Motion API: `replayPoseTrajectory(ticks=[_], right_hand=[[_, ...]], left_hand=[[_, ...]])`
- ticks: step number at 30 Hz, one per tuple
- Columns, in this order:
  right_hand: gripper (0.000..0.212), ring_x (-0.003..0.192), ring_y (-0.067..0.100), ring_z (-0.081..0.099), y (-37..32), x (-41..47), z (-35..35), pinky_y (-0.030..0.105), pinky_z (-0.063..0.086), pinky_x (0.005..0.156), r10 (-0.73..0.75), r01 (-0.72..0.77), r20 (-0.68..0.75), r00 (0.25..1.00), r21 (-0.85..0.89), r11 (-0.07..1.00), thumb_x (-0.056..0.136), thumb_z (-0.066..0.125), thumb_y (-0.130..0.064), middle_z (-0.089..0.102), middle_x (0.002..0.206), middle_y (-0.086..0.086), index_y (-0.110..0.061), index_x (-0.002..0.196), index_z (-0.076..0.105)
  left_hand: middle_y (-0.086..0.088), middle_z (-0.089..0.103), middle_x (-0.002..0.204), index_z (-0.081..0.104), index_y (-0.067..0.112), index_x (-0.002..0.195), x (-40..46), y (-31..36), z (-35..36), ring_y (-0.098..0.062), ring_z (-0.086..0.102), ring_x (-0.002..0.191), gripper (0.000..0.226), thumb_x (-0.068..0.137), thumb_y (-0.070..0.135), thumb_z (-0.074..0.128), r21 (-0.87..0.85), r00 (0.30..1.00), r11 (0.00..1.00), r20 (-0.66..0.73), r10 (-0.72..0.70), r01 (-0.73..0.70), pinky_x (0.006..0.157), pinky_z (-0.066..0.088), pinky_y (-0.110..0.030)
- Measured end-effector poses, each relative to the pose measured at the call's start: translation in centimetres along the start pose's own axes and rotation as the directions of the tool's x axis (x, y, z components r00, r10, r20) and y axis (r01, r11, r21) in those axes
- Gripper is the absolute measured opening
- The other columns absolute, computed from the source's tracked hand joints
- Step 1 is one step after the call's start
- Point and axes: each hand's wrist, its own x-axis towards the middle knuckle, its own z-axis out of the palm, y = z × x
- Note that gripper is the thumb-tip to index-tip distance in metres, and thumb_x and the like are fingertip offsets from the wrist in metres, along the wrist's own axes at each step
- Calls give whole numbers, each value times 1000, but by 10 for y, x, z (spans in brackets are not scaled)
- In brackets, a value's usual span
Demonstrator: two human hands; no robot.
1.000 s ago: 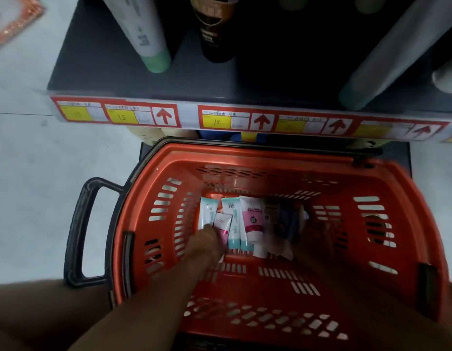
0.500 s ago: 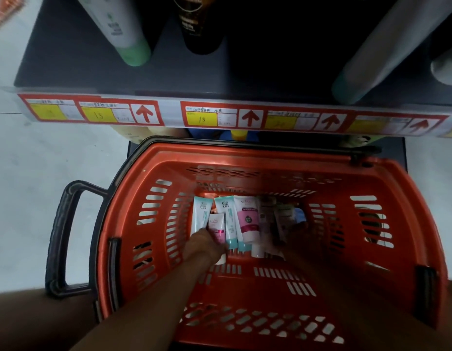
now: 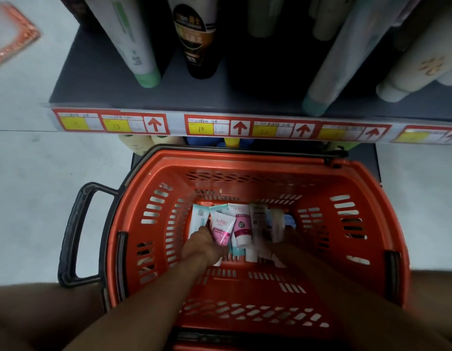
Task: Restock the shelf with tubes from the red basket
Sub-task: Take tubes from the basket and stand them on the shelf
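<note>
Both forearms reach down into the red basket [image 3: 346, 224], which sits on the floor below the shelf [image 3: 118, 97]. The left hand [image 3: 203, 245] pinches the lower end of a white-and-pink Softto tube [image 3: 222, 229], lifted slightly above the other tubes [image 3: 255, 224] lying side by side on the basket's far floor. The right hand [image 3: 287, 238] is blurred among those tubes; whether it grips one cannot be told. Farther off, the shelf edge carries red-and-yellow price labels [image 3: 202, 127], with tall tubes [image 3: 134, 46] standing behind.
</note>
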Motion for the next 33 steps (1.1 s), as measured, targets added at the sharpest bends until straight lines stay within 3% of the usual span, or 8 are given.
replayPoseTrajectory(ticks=[3, 8, 10, 17, 21, 26, 31, 33], right_hand=[[63, 120, 36, 59, -10, -15, 0, 35, 51, 81, -25, 29, -27, 999, 146, 989, 88, 76, -19, 59, 130, 19, -8, 142, 45], [34, 72, 16, 67, -21, -43, -12, 30, 57, 55, -156, 166, -57, 986, 288, 943, 67, 70, 15, 66, 82, 7, -14, 84, 62], [36, 70, 14, 69, -24, -53, -12, 33, 60, 58, -164, 183, -85, 983, 301, 936, 61, 75, 15, 70, 79, 6, -16, 75, 64], [67, 86, 23, 74, -11, -65, -9, 46, 64, 70, -240, 279, -147, 960, 395, 875, 37, 83, -17, 74, 95, 5, -20, 101, 61], [43, 77, 29, 74, -23, -114, -25, 35, 59, 55, -241, 282, -147, 959, 502, 817, 66, 80, 10, 76, 91, 15, -8, 102, 66], [35, 79, 30, 77, -22, -143, -36, 41, 60, 55, -318, 342, -139, 938, 532, 775, 90, 72, -3, 74, 99, 13, -20, 115, 54], [57, 97, 29, 70, -25, -163, -46, 47, 63, 76, -382, 453, -244, 892, 454, 767, 85, 74, -4, 64, 114, 10, -16, 131, 42], [58, 96, 25, 69, -27, -173, -51, 37, 61, 69, -376, 443, -234, 897, 460, 769, 80, 77, -2, 66, 113, 10, -13, 126, 44]], left_hand=[[4, 73, 109, 65, 22, 109, -6, -1, -7, -18, 70, 94, 65, 61, 62, 83, -36, 1000, 999, 4, 11, -11, 79, 60, -33], [6, 68, 104, 59, 24, 111, -30, 7, -21, -17, 68, 91, 65, 64, 62, 85, -112, 995, 992, -79, 56, -65, 79, 59, -35], [5, 68, 101, 58, 26, 109, -40, 11, -26, -17, 68, 88, 66, 61, 64, 83, -137, 989, 985, -121, 84, -101, 78, 59, -36], [10, 74, 88, 66, 28, 98, -77, 19, -43, -10, 71, 75, 71, 49, 77, 77, -237, 957, 949, -252, 146, -207, 72, 63, -36], [4, 71, 91, 57, 24, 99, -109, 23, -55, -18, 70, 80, 65, 58, 65, 86, -251, 936, 938, -319, 151, -237, 75, 62, -39], [7, 66, 90, 55, 23, 103, -145, 29, -67, -14, 67, 79, 56, 69, 56, 86, -233, 879, 913, -426, 213, -334, 67, 60, -34], [10, 68, 90, 55, 22, 108, -174, 34, -75, -8, 66, 78, 50, 80, 53, 81, -309, 840, 846, -479, 256, -434, 59, 50, -26], [10, 69, 90, 53, 26, 107, -185, 37, -78, -11, 68, 78, 47, 82, 59, 77, -341, 823, 817, -507, 258, -466, 66, 57, -32]])
